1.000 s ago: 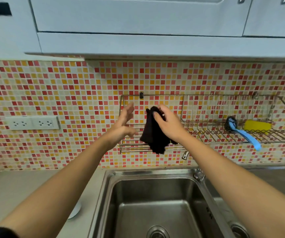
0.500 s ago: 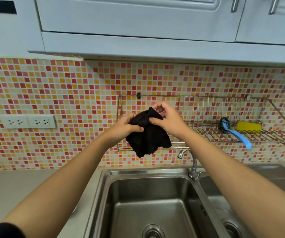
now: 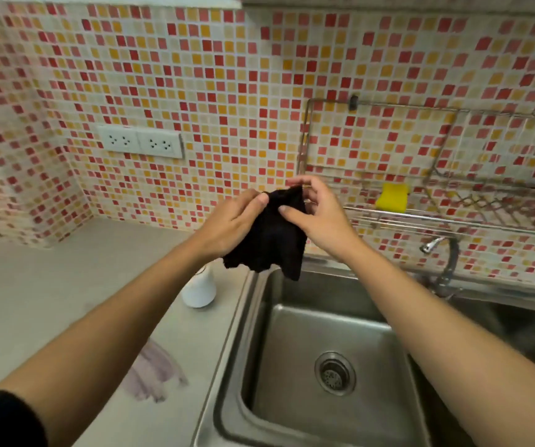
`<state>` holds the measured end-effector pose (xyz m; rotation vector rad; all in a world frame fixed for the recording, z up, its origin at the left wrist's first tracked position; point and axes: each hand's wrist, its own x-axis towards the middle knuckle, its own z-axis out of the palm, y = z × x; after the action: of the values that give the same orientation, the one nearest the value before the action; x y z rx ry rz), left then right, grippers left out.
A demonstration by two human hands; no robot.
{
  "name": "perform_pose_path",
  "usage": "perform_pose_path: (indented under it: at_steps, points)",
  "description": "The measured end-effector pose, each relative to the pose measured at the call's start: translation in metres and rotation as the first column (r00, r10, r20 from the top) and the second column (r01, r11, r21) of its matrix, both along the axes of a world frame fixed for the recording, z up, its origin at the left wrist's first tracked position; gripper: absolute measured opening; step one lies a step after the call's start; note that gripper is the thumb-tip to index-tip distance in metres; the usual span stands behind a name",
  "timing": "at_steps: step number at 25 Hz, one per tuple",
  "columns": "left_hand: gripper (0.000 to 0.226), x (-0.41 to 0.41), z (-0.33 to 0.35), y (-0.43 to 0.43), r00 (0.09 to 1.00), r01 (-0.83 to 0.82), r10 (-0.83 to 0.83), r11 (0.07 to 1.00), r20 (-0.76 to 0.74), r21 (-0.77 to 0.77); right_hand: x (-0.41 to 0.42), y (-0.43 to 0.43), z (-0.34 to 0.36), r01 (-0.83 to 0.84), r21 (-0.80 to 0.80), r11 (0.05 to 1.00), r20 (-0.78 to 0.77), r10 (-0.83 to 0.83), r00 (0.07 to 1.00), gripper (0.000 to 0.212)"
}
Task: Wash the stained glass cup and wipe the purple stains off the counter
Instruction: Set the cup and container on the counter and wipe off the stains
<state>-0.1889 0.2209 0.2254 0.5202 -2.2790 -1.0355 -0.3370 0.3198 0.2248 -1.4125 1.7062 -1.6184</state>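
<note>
Black, limp cloth (image 3: 272,233) hangs pinched at its top edge by the left hand (image 3: 230,221) and right hand (image 3: 319,217) over the back rim of the steel sink (image 3: 304,293), while streaky purple stains (image 3: 155,372) smear the pale counter (image 3: 34,285) beside the left forearm.

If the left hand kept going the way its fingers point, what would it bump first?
Probably the right hand, which pinches the same black cloth just ahead of the left hand. Past that, the red and yellow mosaic tile wall, though depth is unclear.
</note>
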Motion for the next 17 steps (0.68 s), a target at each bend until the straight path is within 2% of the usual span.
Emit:
perform_pose_path:
  at_steps: [2, 3, 5, 7, 8, 13, 15, 17]
  points:
    - [0.023, 0.043, -0.031, -0.014, 0.99, -0.107, 0.111, 0.993, 0.089, -0.049, 0.032, -0.023, -0.034, -0.101, 0.026, 0.995, 0.023, 0.101, 0.995, 0.042]
    - [0.018, 0.066, -0.047, -0.023, 0.977, -0.156, 0.161, 0.987, 0.139, -0.047, 0.048, -0.033, -0.051, -0.157, 0.049, 0.986, 0.041, 0.155, 0.987, 0.042]
    - [0.009, 0.119, -0.082, -0.041, 0.936, -0.267, 0.253, 0.963, 0.247, 0.026, 0.087, -0.057, -0.089, -0.317, 0.125, 0.94, 0.095, 0.306, 0.947, 0.04]
    - [0.019, 0.171, -0.113, -0.053, 0.9, -0.357, 0.3, 0.924, 0.317, 0.14, 0.127, -0.078, -0.123, -0.448, 0.194, 0.873, 0.137, 0.428, 0.893, 0.037]
    - [0.022, 0.199, -0.128, -0.06, 0.875, -0.395, 0.325, 0.908, 0.358, 0.14, 0.15, -0.089, -0.14, -0.485, 0.223, 0.845, 0.124, 0.469, 0.874, 0.036]
    - [0.01, 0.299, -0.196, -0.108, 0.698, -0.49, 0.387, 0.872, 0.602, 0.009, 0.248, -0.142, -0.211, -0.432, 0.37, 0.822, -0.037, 0.478, 0.878, 0.018]
    - [0.017, 0.308, -0.215, -0.127, 0.601, -0.508, 0.4, 0.859, 0.691, -0.056, 0.268, -0.163, -0.227, -0.365, 0.458, 0.811, -0.165, 0.481, 0.861, 0.016]
    - [0.033, 0.308, -0.232, -0.139, 0.529, -0.515, 0.528, 0.822, 0.665, -0.243, 0.28, -0.179, -0.236, -0.295, 0.515, 0.805, -0.233, 0.462, 0.856, 0.021]
